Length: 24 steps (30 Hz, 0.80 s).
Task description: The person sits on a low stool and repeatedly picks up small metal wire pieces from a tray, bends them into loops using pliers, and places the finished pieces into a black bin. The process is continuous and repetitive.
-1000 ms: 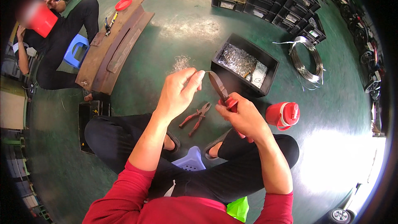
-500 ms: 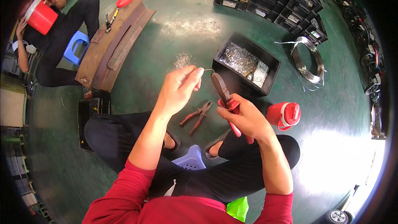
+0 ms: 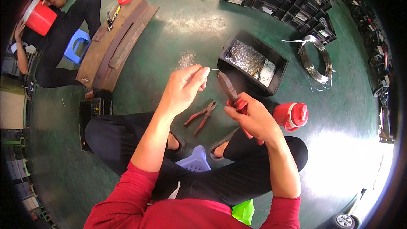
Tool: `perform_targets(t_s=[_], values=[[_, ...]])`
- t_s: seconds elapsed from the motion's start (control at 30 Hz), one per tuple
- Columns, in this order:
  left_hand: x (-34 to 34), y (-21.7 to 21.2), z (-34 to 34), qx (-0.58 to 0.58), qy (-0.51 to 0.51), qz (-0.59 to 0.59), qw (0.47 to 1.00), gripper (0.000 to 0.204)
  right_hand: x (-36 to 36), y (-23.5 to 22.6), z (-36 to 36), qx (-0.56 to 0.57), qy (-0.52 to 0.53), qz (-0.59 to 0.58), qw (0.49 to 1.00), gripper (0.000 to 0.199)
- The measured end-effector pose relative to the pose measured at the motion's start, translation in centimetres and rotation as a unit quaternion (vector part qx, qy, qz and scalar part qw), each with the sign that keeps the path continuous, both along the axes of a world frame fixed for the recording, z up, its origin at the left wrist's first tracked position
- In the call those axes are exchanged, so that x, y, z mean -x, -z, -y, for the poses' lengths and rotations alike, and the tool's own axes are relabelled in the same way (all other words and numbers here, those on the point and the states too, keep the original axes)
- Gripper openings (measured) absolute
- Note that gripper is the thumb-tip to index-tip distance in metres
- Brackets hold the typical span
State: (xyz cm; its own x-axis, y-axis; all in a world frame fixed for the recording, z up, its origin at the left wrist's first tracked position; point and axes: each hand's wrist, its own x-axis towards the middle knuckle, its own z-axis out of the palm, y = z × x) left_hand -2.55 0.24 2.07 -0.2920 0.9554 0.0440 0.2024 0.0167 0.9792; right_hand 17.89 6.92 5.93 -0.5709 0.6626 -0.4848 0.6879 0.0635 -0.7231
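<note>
Between thumb and fingers, my left hand (image 3: 185,87) pinches a short, thin piece of wire (image 3: 215,69) that bends over to the right. My right hand (image 3: 257,118) is wrapped round the red handles of a pair of pliers (image 3: 229,88), whose dark jaws meet the wire's free end. A second pair of red-handled pliers (image 3: 202,115) lies on the floor between my feet, its handles spread. Just beyond my left hand sits a loose tangle of wire bits (image 3: 185,59). The black crate (image 3: 280,73) beside the jaws holds many small metal pieces and a white label.
A coil of wire (image 3: 303,57) lies right of the crate, with stacked black crates (image 3: 292,0) behind. A red jug (image 3: 292,115) stands by my right knee. At left, a person holds a red bucket (image 3: 42,19) near a rusty metal bench (image 3: 101,65) and a blue stool (image 3: 73,55).
The pliers and my right hand have shifted very slightly to the right. My left hand still pinches the wire in nearly the same place.
</note>
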Motion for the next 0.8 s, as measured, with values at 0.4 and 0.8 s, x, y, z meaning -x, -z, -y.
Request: perform_targets(t_s=[0.4,0.8], values=[[0.3,1.5,-0.1,0.104,0.005,0.186,0.977,0.040,-0.1,3.5,0.3,-0.349,-0.017,0.051,0.936,0.025],[0.6,2.7,-0.3,0.126,0.037,0.347,0.929,0.042,0.0,4.9,-0.4,-0.556,-0.052,0.115,0.821,0.030]])
